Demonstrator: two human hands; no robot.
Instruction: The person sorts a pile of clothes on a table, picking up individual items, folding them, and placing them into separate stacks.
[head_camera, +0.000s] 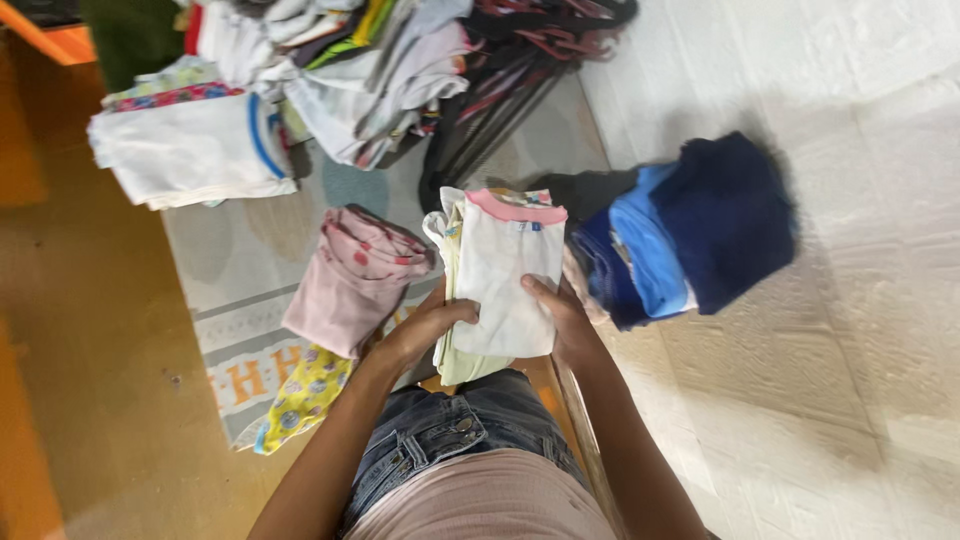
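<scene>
A small stack of folded garments (500, 270), topped by a white shirt with a pink collar, is held in front of me over my lap. My left hand (425, 328) grips its left edge and my right hand (558, 310) grips its lower right edge. Just left of the stack lies a folded pink garment with red spots (352, 277) on a pale mat (235, 265). A yellow patterned cloth (300, 395) lies below it.
A pile of dark blue and light blue folded clothes (690, 230) sits to the right on white bedding (850, 330). A folded white stack (190, 150) and a heap of mixed loose clothes (360, 70) with hangers lie at the back. An orange floor (80, 350) is on the left.
</scene>
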